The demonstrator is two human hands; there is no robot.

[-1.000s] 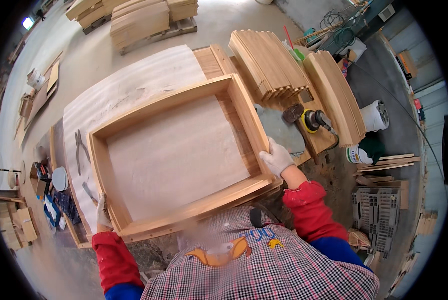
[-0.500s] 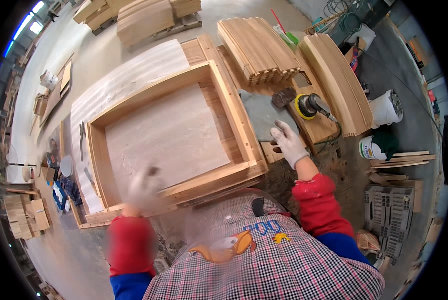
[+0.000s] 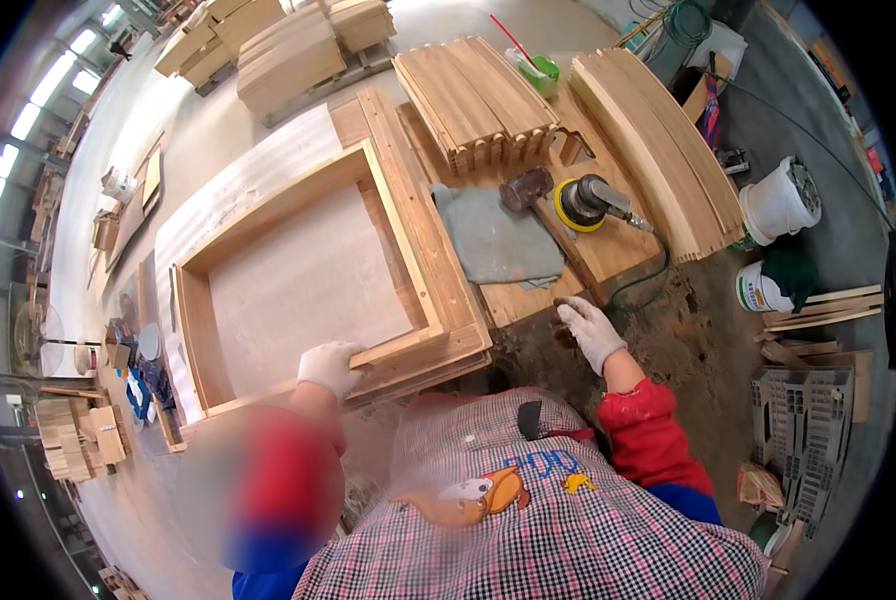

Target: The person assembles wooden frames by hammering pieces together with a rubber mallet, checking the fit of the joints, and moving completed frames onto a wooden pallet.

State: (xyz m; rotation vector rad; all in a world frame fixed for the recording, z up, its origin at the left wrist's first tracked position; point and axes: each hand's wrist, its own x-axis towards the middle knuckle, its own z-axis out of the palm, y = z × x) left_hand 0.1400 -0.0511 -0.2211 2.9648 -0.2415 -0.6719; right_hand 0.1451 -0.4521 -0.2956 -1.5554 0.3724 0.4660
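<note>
My left hand, in a pale glove, grips the near side of a rectangular wooden frame. The frame lies on a larger wooden base on the bench, around a pale sheet. My right hand, gloved too with dark fingertips, hovers by the bench's near edge with fingers apart and nothing visible in them. Just beyond it is the handle end of a mallet. The mallet lies partly on a grey cloth, beside a yellow-rimmed disc sander.
Notched boards are stacked behind the cloth, with more long boards to the right. White buckets stand on the floor at right, near a grey plastic pallet. The sander's hose hangs over the bench edge.
My left hand has come from above the near side onto the frame, which sits farther left on its base. My right hand has drawn back from the cloth toward me. The view has shifted.
</note>
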